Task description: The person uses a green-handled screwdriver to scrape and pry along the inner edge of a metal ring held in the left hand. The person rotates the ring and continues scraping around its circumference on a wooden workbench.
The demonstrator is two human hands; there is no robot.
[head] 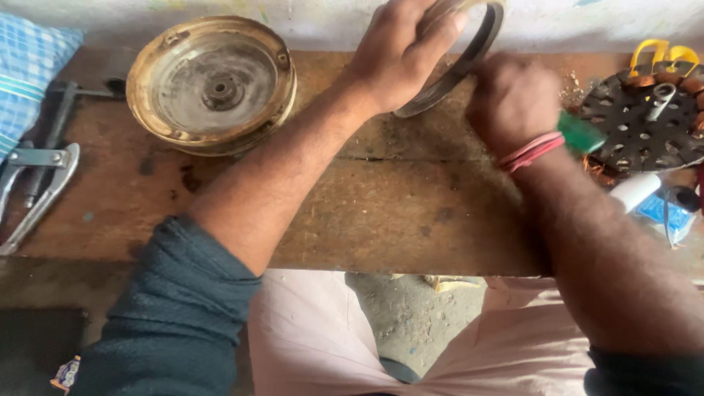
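Near the workbench's (411, 220) far left edge sat a brass-coloured housing (213, 84). Your left hand (400, 55) clamped the metal ring (469, 51), tilted on edge at the far side; your right hand (513, 103), just beside it, gripped a green-handled tool (581, 133).

Left hand (400, 55) is tilting a round metal cover (458, 55) on the wooden tabletop (396, 213) while right hand (513, 103) is gripping a green-handled tool (581, 133) (tip hidden).
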